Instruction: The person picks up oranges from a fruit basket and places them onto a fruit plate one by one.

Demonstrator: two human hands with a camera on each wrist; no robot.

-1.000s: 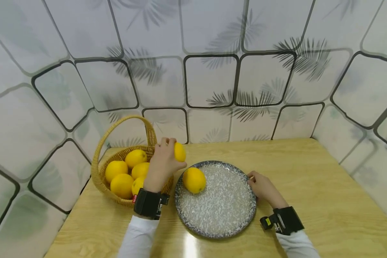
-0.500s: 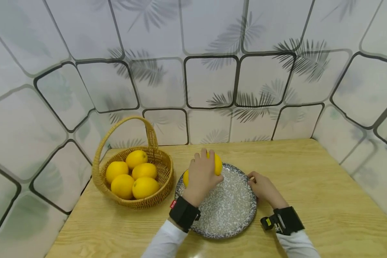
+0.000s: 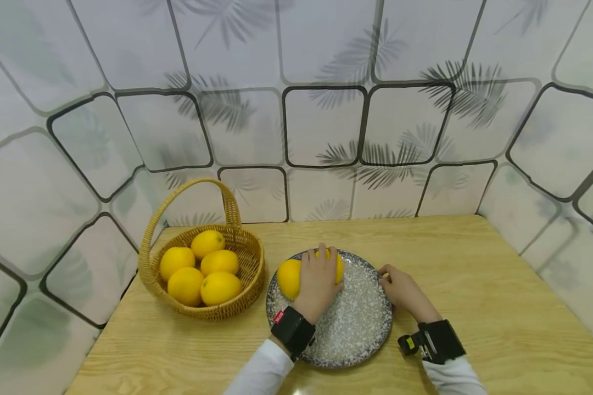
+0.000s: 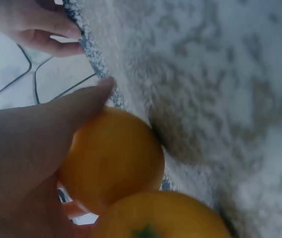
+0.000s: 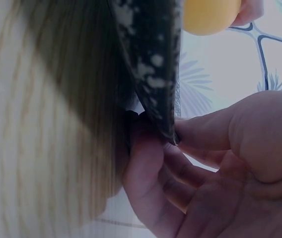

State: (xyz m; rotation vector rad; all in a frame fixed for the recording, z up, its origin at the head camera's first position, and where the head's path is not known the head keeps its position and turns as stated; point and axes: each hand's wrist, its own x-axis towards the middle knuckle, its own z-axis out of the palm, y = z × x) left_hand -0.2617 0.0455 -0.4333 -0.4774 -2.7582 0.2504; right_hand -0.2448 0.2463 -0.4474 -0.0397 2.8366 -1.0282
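My left hand (image 3: 318, 281) grips a yellow lemon (image 3: 339, 270) low over the back of the round speckled grey plate (image 3: 358, 315). Fingers curl over its far side and the thumb lies along the near side, as the left wrist view shows. A second lemon (image 3: 289, 278) rests on the plate just left of that hand; its green stem end faces the left wrist camera. At the plate's right edge, my right hand (image 3: 406, 292) pinches the dark rim (image 5: 156, 79), thumb above and fingers underneath.
A wicker basket (image 3: 257, 282) with a tall arched handle stands left of the plate, holding several lemons (image 3: 221, 288). Both sit on a light wooden table (image 3: 440, 247). Patterned walls (image 3: 321, 126) rise behind and at both sides.
My left hand has carried the lemon rightward from over the basket and then down to the plate, beside the other lemon. The right hand has stayed at the rim.
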